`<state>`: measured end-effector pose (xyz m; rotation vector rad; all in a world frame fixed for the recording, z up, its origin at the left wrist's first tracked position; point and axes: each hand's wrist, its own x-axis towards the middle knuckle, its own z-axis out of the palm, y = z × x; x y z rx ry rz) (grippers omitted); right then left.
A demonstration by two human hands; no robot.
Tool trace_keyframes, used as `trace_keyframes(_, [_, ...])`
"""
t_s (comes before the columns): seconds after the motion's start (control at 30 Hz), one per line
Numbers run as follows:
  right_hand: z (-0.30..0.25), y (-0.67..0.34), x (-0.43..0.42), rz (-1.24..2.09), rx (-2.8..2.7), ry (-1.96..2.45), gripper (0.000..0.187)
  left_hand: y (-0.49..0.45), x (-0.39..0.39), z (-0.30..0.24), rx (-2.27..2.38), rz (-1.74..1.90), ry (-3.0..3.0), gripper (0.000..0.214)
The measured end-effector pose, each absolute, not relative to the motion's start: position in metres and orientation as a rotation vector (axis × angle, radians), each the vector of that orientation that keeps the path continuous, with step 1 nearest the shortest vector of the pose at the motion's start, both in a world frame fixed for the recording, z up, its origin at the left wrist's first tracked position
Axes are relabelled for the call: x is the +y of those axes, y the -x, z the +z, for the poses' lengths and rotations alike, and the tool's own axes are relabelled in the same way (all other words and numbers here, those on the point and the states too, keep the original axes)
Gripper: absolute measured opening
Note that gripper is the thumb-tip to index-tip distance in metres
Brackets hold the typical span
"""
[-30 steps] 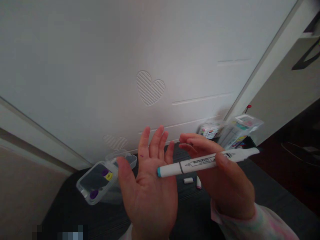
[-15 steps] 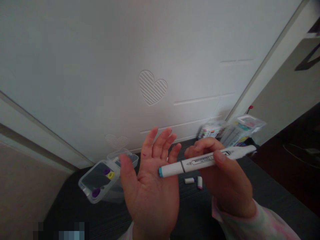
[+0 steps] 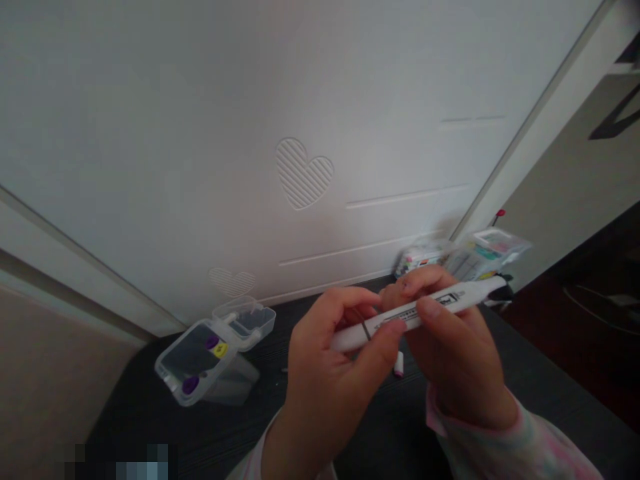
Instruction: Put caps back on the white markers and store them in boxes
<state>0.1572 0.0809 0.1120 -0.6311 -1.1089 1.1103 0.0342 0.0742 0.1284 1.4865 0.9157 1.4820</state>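
A white marker [image 3: 440, 305] lies level between both hands, above a dark mat [image 3: 150, 427]. My right hand [image 3: 455, 360] grips its middle, thumb on top near the printed label. My left hand [image 3: 330, 373] has closed over the marker's left end; its fingers and thumb wrap that end, so the teal cap tip is hidden. Both sleeves are pale pink.
A clear plastic box [image 3: 210, 363] with purple and yellow pieces lies open at the left. Clear marker cases [image 3: 480, 257] stand at the back right by a white door [image 3: 300, 133] with embossed hearts. A small white cap [image 3: 399, 365] lies on the mat.
My left hand, open with its palm up before, has turned and closed round the marker's left end. The right hand has kept its grip and the marker has risen slightly.
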Motion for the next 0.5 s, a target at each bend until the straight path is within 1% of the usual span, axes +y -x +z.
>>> trace_keyframes(0.13, [0.115,-0.159,0.08,1.148,-1.128,0.606,0.016,-0.025,0.077,0.13,0.901,1.497,-1.766,0.012])
trace_keyframes(0.27, [0.123,-0.159,0.083,1.269,-0.983,0.47,0.021,-0.026,0.078,0.128,0.945,1.507,-1.966,0.013])
trace_keyframes(0.37, [0.126,-0.158,0.086,1.402,-0.781,0.365,0.016,-0.032,0.078,0.125,0.92,1.488,-2.126,0.014])
trace_keyframes(0.5, [0.13,-0.156,0.087,1.471,-0.542,0.327,0.011,-0.038,0.078,0.122,0.859,1.504,-2.258,0.018])
